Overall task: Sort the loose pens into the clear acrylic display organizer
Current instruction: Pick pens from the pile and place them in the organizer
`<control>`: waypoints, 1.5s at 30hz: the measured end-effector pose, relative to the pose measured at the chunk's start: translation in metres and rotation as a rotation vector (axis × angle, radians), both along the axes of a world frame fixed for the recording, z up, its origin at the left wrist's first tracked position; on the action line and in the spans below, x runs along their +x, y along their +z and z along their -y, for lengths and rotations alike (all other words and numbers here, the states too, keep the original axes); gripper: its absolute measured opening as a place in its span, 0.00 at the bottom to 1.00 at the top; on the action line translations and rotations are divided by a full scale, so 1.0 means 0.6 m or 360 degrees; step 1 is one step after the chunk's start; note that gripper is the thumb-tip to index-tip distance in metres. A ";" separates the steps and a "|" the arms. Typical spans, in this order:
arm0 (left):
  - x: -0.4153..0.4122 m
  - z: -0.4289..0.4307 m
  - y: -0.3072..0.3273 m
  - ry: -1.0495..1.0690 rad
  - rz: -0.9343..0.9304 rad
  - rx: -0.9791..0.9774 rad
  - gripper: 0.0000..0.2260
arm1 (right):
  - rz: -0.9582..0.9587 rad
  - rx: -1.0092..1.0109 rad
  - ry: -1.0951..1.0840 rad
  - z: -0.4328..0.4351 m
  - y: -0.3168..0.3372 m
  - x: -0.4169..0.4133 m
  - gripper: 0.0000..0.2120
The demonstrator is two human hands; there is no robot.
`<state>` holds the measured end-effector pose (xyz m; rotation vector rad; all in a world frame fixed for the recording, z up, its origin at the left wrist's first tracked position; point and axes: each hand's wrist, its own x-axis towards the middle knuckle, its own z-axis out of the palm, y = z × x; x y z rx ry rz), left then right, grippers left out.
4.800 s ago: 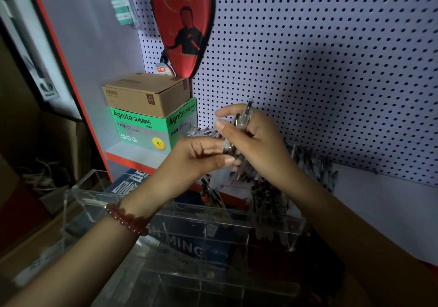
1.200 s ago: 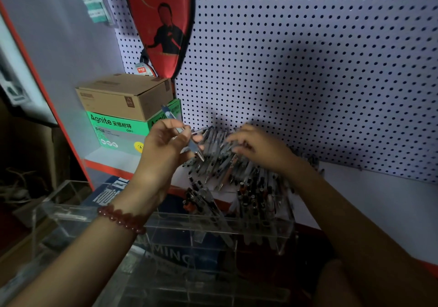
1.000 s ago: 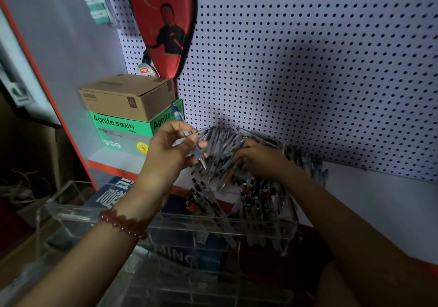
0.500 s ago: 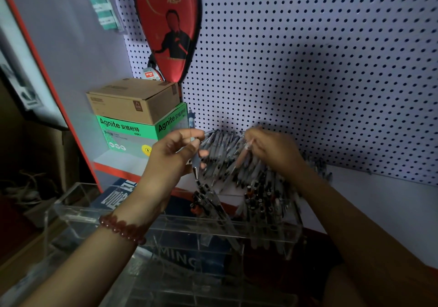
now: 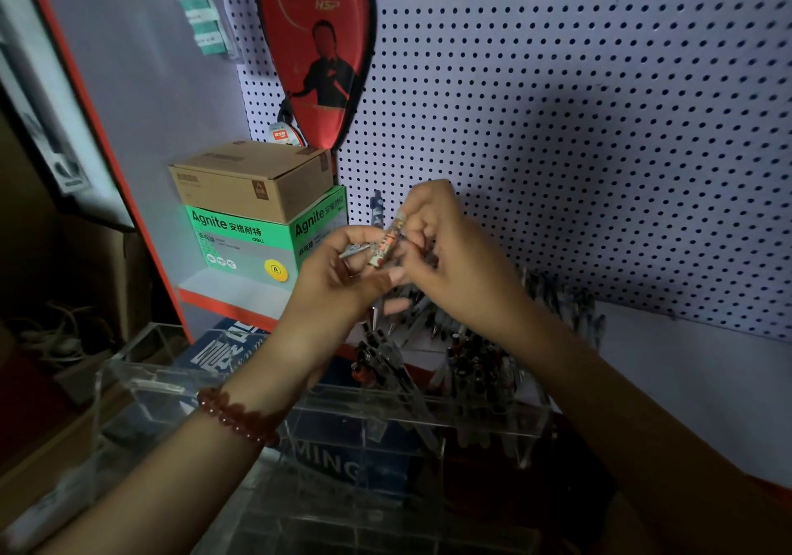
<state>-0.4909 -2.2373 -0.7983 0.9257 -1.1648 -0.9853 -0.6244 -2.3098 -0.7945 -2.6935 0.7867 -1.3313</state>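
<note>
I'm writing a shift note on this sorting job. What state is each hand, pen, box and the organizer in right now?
left hand: grips blue pen, upright.
right hand: pinches patterned pen, tilted.
acrylic organizer: partly filled, pens standing in some compartments.
loose pens: heaped behind the acrylic organizer.
brown carton: closed, stacked on green box.
racket cover: hanging on pegboard.

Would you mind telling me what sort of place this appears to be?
Probably a stationery shop's display shelf: a white pegboard hung with a red racket cover, a green Agnite box, and pens in a clear acrylic organizer.
</note>
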 end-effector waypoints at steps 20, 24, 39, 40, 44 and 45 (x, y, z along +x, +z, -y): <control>0.052 -0.001 -0.037 -0.0048 0.0974 0.0099 0.18 | -0.0108 0.0366 -0.0123 -0.027 0.016 0.002 0.12; 0.058 -0.004 -0.056 -0.0056 0.1469 0.0265 0.16 | -0.0661 0.0421 -0.0228 -0.036 0.002 0.008 0.11; 0.049 0.011 -0.076 0.0101 0.1558 0.0102 0.12 | -0.1104 0.0949 0.0076 -0.027 0.002 0.002 0.18; 0.052 0.012 -0.074 0.0135 0.1555 0.0069 0.12 | -0.1085 0.0966 0.0087 -0.025 0.004 0.000 0.18; 0.056 0.014 -0.069 0.0177 0.1590 -0.0008 0.12 | -0.1229 0.0943 0.0081 -0.019 0.005 0.000 0.17; 0.055 0.014 -0.069 0.0159 0.1611 -0.0005 0.12 | -0.1273 0.0941 0.0078 -0.018 0.005 0.000 0.17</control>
